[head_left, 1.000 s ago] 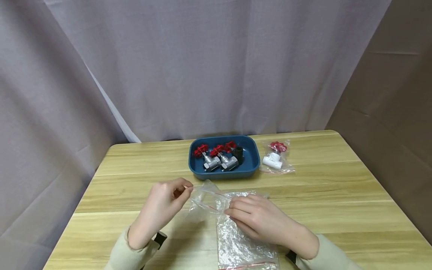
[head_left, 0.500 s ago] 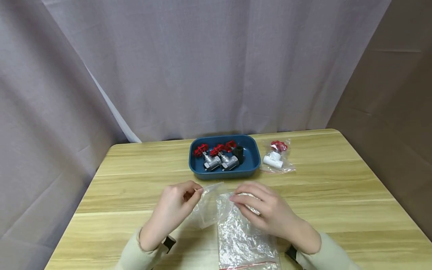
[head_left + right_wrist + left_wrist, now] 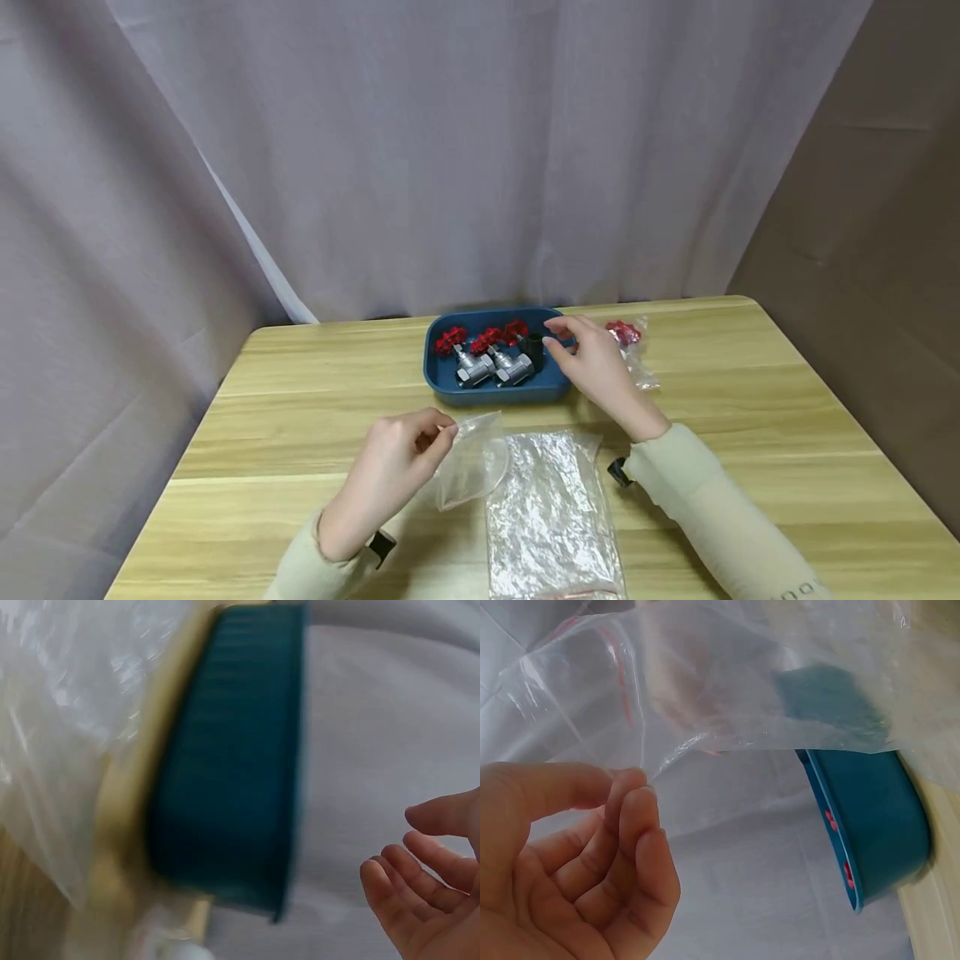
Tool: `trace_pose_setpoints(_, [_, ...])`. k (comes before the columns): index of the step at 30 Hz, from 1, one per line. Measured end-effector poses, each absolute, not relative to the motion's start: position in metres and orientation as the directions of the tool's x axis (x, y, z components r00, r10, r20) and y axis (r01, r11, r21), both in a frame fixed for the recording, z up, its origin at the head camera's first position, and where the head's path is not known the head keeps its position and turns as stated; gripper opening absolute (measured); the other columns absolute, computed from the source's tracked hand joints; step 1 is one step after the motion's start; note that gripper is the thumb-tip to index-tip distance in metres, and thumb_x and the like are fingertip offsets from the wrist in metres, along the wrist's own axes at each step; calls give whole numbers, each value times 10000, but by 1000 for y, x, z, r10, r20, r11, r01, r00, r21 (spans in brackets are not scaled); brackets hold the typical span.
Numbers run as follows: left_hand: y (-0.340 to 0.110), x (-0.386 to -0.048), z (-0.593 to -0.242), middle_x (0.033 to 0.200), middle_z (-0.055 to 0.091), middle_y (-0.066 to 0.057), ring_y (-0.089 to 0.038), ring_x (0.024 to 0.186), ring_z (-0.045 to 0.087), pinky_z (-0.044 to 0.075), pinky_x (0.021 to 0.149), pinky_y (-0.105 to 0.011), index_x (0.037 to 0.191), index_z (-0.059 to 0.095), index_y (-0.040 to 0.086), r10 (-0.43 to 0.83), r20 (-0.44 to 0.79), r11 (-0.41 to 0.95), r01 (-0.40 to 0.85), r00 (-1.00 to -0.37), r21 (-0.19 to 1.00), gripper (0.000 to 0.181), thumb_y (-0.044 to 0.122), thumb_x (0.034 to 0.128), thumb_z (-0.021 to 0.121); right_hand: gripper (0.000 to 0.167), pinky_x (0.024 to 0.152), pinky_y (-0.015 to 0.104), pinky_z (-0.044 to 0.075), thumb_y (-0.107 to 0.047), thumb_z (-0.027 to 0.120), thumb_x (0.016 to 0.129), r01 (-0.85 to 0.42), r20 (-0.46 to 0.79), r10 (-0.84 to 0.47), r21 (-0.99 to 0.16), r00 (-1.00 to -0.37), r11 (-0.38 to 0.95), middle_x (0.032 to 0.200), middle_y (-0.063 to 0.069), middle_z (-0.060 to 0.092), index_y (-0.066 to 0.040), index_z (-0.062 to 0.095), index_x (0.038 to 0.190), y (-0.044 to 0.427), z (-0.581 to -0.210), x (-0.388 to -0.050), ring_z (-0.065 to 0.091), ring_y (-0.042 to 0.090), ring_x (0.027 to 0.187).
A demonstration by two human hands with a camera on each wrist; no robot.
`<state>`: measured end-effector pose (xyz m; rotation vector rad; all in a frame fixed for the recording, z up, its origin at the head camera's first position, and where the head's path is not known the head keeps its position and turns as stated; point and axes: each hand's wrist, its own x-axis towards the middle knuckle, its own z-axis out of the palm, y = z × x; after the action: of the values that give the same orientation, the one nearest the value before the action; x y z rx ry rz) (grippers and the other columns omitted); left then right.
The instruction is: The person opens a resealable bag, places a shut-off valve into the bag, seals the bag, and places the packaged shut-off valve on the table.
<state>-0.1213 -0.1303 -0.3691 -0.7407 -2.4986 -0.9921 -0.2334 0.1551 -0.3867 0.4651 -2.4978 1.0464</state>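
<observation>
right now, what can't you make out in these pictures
Head: lower part of the bagged valve, mostly behind the right hand.
Head: sleeve lettering, cut off by the bottom edge.
Left wrist: red handwheels, mostly behind the wall of the blue tray.

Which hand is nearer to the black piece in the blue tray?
Right. The right hand is at the tray's right end, close to the black piece; the left hand is farther off, in front, pinching a clear bag.
</observation>
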Motion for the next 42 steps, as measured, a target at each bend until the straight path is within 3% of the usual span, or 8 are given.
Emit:
trace_pose_setpoints(11, [-130, -124, -373, 635, 566, 161, 48, 535, 432, 411, 506, -183, 872, 746, 153, 348, 467, 621, 573, -813, 534, 81, 118, 912, 685, 524, 927, 514, 501, -257, 695, 946, -226, 143, -177, -521, -974, 823, 1220, 241, 656, 69, 559, 1333, 143, -416, -286, 631, 398, 1104])
trace_pose_setpoints(15, [-129, -124, -373, 634, 572, 153, 54, 526, 426, 411, 500, -178, 876, 750, 135, 355, 462, 617, 575, -812, 537, 72, 113, 910, 690, 549, 878, 512, 526, -281, 681, 946, -209, 72, -198, -455, -977, 866, 1125, 283, 677, 118, 544, 1297, 136, -417, -293, 667, 401, 1014])
trace_pose_setpoints(19, [-127, -125, -374, 627, 566, 149, 55, 513, 418, 405, 486, -178, 882, 753, 126, 361, 457, 614, 576, -813, 540, 66, 107, 909, 696, 544, 743, 483, 547, -276, 653, 956, -178, 40, -179, -446, -983, 877, 962, 273, 692, 126, 509, 1291, 130, -418, -295, 689, 356, 799])
trace_pose_setpoints(24, [-125, -126, -374, 651, 606, 138, 53, 526, 439, 415, 491, -179, 885, 755, 137, 372, 439, 610, 572, -818, 548, 76, 90, 902, 698, 509, 613, 417, 486, -280, 590, 994, -141, -12, -170, -512, -985, 847, 777, 176, 647, 71, 450, 1336, 126, -422, -296, 599, 267, 603])
trace_pose_setpoints(33, [-123, -129, -374, 632, 575, 141, 52, 522, 422, 407, 484, -179, 884, 750, 134, 385, 443, 607, 584, -810, 539, 65, 92, 905, 703, 477, 693, 445, 493, -303, 564, 1006, -122, -17, -154, -529, -988, 840, 871, 170, 659, 0, 453, 1357, 129, -427, -297, 593, 268, 683])
trace_pose_setpoints(37, [-123, -130, -374, 642, 593, 135, 53, 526, 431, 416, 490, -176, 885, 751, 130, 389, 442, 605, 586, -808, 539, 75, 79, 901, 698, 485, 637, 412, 467, -309, 564, 1004, -124, -1, -147, -534, -989, 836, 844, 145, 648, -35, 444, 1385, 130, -427, -296, 571, 249, 646])
trace_pose_setpoints(42, [-122, -132, -373, 641, 597, 129, 50, 522, 433, 418, 492, -182, 881, 749, 127, 385, 438, 608, 580, -812, 542, 73, 79, 902, 697, 493, 649, 417, 481, -322, 563, 1002, -139, 77, -116, -570, -990, 810, 985, 191, 672, -55, 451, 1401, 131, -429, -297, 610, 276, 702])
